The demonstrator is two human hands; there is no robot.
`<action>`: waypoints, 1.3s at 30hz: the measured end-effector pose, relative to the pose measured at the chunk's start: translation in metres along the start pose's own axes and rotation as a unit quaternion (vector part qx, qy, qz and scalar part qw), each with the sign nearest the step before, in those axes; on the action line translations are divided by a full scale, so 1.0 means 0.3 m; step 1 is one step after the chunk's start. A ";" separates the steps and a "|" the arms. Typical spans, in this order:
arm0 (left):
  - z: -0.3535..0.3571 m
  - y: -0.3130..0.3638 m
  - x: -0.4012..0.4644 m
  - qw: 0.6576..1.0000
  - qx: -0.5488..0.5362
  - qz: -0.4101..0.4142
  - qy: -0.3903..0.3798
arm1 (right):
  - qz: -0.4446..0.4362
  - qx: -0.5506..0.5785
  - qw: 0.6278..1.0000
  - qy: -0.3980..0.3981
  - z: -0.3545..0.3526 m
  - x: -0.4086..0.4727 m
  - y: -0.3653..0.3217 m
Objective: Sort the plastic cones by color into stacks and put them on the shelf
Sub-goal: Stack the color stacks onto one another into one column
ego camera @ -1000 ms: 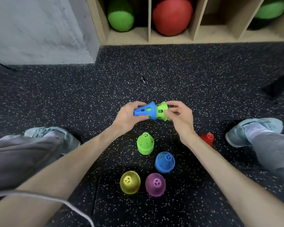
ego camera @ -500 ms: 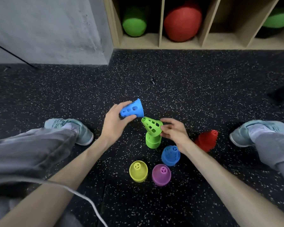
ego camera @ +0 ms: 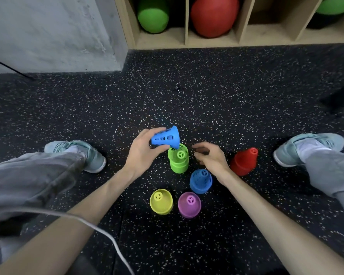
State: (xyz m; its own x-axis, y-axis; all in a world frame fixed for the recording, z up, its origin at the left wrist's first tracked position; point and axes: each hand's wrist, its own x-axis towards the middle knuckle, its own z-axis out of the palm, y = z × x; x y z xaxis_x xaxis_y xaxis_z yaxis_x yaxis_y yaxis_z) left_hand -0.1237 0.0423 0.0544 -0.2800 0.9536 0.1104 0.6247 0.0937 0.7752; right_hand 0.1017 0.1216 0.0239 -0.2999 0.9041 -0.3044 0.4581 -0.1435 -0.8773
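blue cone (ego camera: 165,138) lies sideways, tip left

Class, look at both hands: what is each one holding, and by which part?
The left hand grips a blue cone around its narrow end. The right hand holds nothing.

Cone, floor and shelf colours

Cones: blue held cone (ego camera: 165,138), green stack (ego camera: 178,160), blue (ego camera: 200,181), yellow (ego camera: 160,201), purple (ego camera: 189,204), red (ego camera: 244,160). Floor (ego camera: 226,100): black, white-speckled. Shelf (ego camera: 213,39): light wood, with green ball (ego camera: 153,15) and red ball (ego camera: 212,15). Shoes (ego camera: 310,144): pale teal.
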 end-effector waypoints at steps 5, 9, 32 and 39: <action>0.058 0.049 -0.007 1.000 -0.009 0.018 -0.018 | -0.008 0.011 1.000 0.014 -0.056 -0.041 0.049; 0.076 0.100 -0.011 0.998 0.003 0.057 -0.014 | -0.015 0.017 1.000 0.011 -0.087 -0.074 0.066; 0.210 0.157 -0.091 0.961 0.108 0.092 -0.239 | -0.089 -0.040 0.994 0.048 -0.185 -0.243 0.115; 0.174 0.142 -0.104 0.956 0.145 0.108 -0.230 | -0.129 -0.123 0.983 0.048 -0.163 -0.278 0.138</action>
State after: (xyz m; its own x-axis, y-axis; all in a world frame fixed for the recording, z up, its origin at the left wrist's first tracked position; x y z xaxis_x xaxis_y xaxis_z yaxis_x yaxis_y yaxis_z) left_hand -0.0503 0.0314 0.0516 0.1872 0.9783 -0.0892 0.8268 -0.1078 0.5521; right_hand 0.1867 0.0599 0.0310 -0.3577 0.9331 -0.0359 0.5693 0.1874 -0.8005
